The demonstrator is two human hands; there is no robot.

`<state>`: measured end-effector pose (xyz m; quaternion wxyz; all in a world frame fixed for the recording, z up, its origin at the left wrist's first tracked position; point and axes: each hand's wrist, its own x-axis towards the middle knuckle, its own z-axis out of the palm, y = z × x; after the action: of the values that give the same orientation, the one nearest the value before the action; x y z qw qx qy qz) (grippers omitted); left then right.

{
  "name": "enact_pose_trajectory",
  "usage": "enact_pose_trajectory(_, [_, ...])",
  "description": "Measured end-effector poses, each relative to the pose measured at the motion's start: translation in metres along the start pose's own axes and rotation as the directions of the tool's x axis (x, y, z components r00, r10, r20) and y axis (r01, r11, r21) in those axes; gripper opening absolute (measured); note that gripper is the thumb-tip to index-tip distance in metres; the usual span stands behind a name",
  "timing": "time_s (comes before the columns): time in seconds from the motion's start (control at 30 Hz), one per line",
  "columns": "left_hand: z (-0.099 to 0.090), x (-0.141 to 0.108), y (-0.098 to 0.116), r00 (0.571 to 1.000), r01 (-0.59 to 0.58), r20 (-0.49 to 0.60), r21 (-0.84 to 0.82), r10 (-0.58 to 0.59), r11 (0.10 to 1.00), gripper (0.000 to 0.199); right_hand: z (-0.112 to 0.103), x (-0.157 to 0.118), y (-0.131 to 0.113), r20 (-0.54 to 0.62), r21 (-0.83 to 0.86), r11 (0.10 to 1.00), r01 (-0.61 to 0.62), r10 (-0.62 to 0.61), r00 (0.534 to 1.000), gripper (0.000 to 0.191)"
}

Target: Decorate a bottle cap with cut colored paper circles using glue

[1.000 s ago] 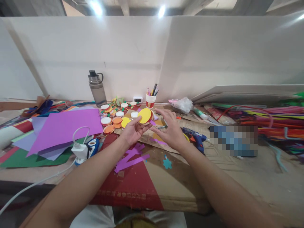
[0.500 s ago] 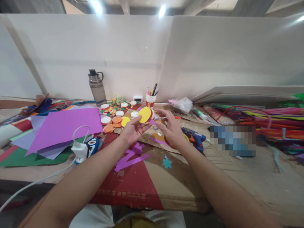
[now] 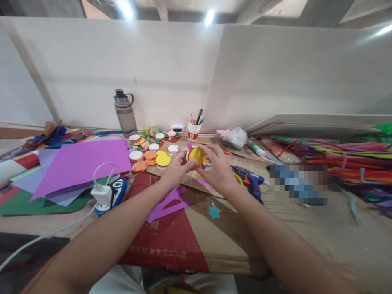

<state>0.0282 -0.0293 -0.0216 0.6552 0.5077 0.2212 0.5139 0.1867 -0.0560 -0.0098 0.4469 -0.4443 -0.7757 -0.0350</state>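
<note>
A yellow disc piece (image 3: 197, 156), with red and white layers at its left side, is held between both hands above the cardboard. My left hand (image 3: 179, 166) grips its lower left, thumb on the yellow face. The fingers of my right hand (image 3: 218, 163) close on its right edge. Bits of purple paper show above and below the piece. Left of the hands lie yellow discs (image 3: 163, 159), orange discs (image 3: 139, 166) and white discs (image 3: 173, 148). Purple strips (image 3: 170, 206) lie below my left hand, and a teal star shape (image 3: 214, 210) is nearer the front edge.
A blue glue gun (image 3: 255, 181) lies right of my right hand. Purple sheets (image 3: 88, 161) and a power strip (image 3: 118, 192) with a white cable are at left. A bottle (image 3: 126, 116) and a pen cup (image 3: 194, 131) stand behind. Colourful pipe cleaners (image 3: 367, 163) lie at right.
The yellow piece has been turned, its face now more edge-on and further right. My right hand has come in from beside it and now grips it; my left hand has moved slightly right.
</note>
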Motion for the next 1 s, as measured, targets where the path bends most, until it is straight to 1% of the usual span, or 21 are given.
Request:
enact_pose_trajectory(0.13, [0.0, -0.001, 0.003, 0.999, 0.033, 0.029, -0.122, -0.03, 0.992, 0.034, -0.002, 0.001, -0.004, 0.024, 0.037, 0.999, -0.014, 0.014, 1.0, 0.065])
enact_pose_trajectory(0.23, [-0.002, 0.0, 0.003, 0.996, 0.066, 0.065, -0.199, -0.054, 0.978, 0.035, -0.006, 0.002, -0.01, 0.038, 0.058, 0.998, -0.033, 0.031, 0.999, 0.064])
enact_pose_trajectory(0.43, [-0.004, -0.001, 0.007, 0.992, 0.116, 0.067, -0.251, -0.102, 0.961, 0.039, -0.009, 0.004, -0.017, 0.042, 0.102, 0.994, -0.031, 0.027, 0.999, 0.06])
enact_pose_trajectory(0.6, [-0.005, -0.001, 0.008, 0.993, 0.108, 0.079, -0.262, -0.09, 0.959, 0.033, -0.01, 0.004, -0.016, 0.022, 0.131, 0.991, -0.007, 0.004, 1.0, 0.061])
enact_pose_trajectory(0.67, [-0.007, 0.0, 0.006, 0.994, 0.099, 0.076, -0.284, -0.08, 0.954, 0.029, -0.012, 0.004, -0.015, 0.021, 0.18, 0.983, -0.031, 0.027, 0.999, 0.062])
enact_pose_trajectory(0.73, [-0.008, 0.002, 0.005, 0.994, 0.104, 0.071, -0.306, -0.086, 0.946, 0.028, -0.013, 0.005, -0.013, 0.018, 0.268, 0.956, -0.117, 0.117, 0.993, 0.057])
enact_pose_trajectory(0.77, [-0.008, 0.002, 0.005, 0.993, 0.109, 0.067, -0.311, -0.093, 0.944, 0.028, -0.013, 0.006, -0.012, 0.021, 0.323, 0.927, -0.192, 0.196, 0.98, 0.053])
enact_pose_trajectory(0.8, [-0.009, 0.002, 0.005, 0.993, 0.113, 0.06, -0.312, -0.099, 0.943, 0.03, -0.012, 0.006, -0.009, 0.033, 0.384, 0.88, -0.281, 0.291, 0.956, 0.048])
enact_pose_trajectory(0.83, [-0.008, 0.002, 0.005, 0.994, 0.112, 0.055, -0.308, -0.1, 0.945, 0.032, -0.01, 0.007, -0.006, 0.061, 0.448, 0.813, -0.372, 0.387, 0.92, 0.043])
enact_pose_trajectory(0.9, [-0.008, 0.001, 0.006, 0.993, 0.114, 0.06, -0.29, -0.101, 0.95, 0.037, -0.006, 0.006, 0.002, 0.158, 0.553, 0.644, -0.529, 0.543, 0.825, 0.036])
enact_pose_trajectory(0.97, [-0.007, 0.0, 0.006, 0.991, 0.123, 0.072, -0.251, -0.108, 0.96, 0.039, -0.001, 0.005, 0.01, 0.269, 0.597, 0.492, -0.634, 0.622, 0.736, 0.033])
enact_pose_trajectory(1.0, [-0.007, 0.0, 0.005, 0.991, 0.127, 0.077, -0.222, -0.112, 0.967, 0.04, 0.001, 0.005, 0.014, 0.313, 0.594, 0.446, -0.669, 0.639, 0.703, 0.033])
